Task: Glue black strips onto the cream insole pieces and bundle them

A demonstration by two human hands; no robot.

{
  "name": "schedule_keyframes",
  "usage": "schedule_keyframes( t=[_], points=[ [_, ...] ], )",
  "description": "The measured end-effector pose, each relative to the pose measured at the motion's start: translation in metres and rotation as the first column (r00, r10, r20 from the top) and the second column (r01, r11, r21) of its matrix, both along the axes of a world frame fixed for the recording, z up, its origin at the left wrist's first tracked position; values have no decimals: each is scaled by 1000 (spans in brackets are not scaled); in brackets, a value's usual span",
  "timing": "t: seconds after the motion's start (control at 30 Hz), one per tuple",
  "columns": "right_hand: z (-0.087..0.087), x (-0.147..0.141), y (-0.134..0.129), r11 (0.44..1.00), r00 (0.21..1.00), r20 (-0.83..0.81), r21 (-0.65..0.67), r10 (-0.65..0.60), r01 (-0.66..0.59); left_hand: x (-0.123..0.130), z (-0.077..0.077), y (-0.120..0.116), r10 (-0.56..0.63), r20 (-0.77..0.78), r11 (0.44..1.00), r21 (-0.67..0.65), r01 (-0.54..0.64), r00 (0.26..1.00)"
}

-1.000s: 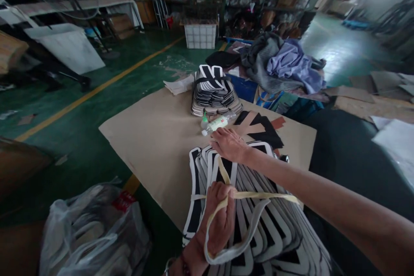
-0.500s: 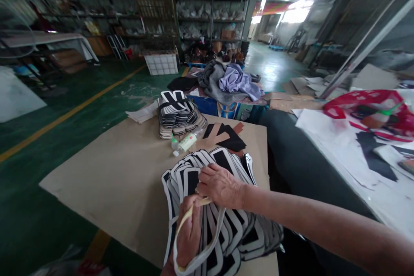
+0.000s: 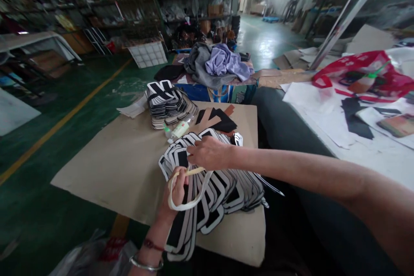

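Observation:
A fanned stack of black panels with white borders [image 3: 223, 198] lies on the cardboard-covered table. A pale cloth strap [image 3: 193, 205] hangs in a loop over it, white on one face and yellowish on the other. My left hand [image 3: 177, 186] is closed around the strap at the near left side of the stack. Just above and to the right, my right hand [image 3: 211, 153] is closed with its fingers pinched at the strap; its palm faces down over the panels. The exact grip of the right fingertips is partly hidden.
Behind the stack lie a clear bottle [image 3: 181, 129], black and brown scraps [image 3: 218, 120] and a second tied stack of panels [image 3: 164, 103]. At right stands a white table [image 3: 336, 125] with a red bag [image 3: 359, 75]. Crumpled cloth [image 3: 223, 64] lies farther back.
The view has tilted down and shifted. My left hand has come up off the panels with the strap loop, its wrist now showing. My right hand stays close beside it.

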State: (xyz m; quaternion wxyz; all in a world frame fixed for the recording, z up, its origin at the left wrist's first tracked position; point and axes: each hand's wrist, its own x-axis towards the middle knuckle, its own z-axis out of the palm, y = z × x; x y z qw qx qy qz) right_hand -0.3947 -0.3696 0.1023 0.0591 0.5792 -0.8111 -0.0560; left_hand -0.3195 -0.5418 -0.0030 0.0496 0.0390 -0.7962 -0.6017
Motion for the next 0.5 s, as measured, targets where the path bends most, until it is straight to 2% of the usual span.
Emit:
schedule_keyframes(
  t=[0.13, 0.2, 0.27, 0.3, 0.33, 0.37, 0.4, 0.43, 0.47, 0.5],
  points=[
    [17, -2, -10, 993, 993, -55, 62, 100, -97, -10, 5, -2, -34, 105, 996, 81, 25, 994],
    [17, -2, -4, 995, 994, -54, 28, 99, -98, -12, 9, 2, -30, 124, 992, 126, 14, 992],
    [5, 3, 22, 996, 1000, 15, -93, 12, -10, -10, 11, 7, -3, 114, 988, 152, -14, 993],
    [-6, 10, 43, 978, 994, 85, -190, -74, 89, -9, 10, 9, 17, 107, 987, 158, -34, 994],
    [-20, 21, 68, 931, 968, 185, -293, -169, 218, -7, 8, 10, 39, 102, 986, 159, -55, 994],
    [-38, 35, 97, 810, 894, 323, -402, -311, 427, -5, 5, 11, 60, 98, 985, 158, -76, 993],
    [-59, 52, 126, 620, 766, 486, -462, -420, 634, -3, 1, 11, 86, 94, 982, 161, -101, 992],
    [-81, 70, 154, 381, 614, 631, -481, -474, 789, -2, -3, 11, 108, 89, 978, 169, -122, 990],
    [-104, 88, 177, 118, 450, 752, -453, -482, 883, 0, -6, 11, 123, 83, 974, 181, -136, 989],
    [-127, 104, 194, -96, 304, 843, -382, -443, 919, 1, -10, 11, 133, 76, 970, 195, -146, 988]
  ],
)
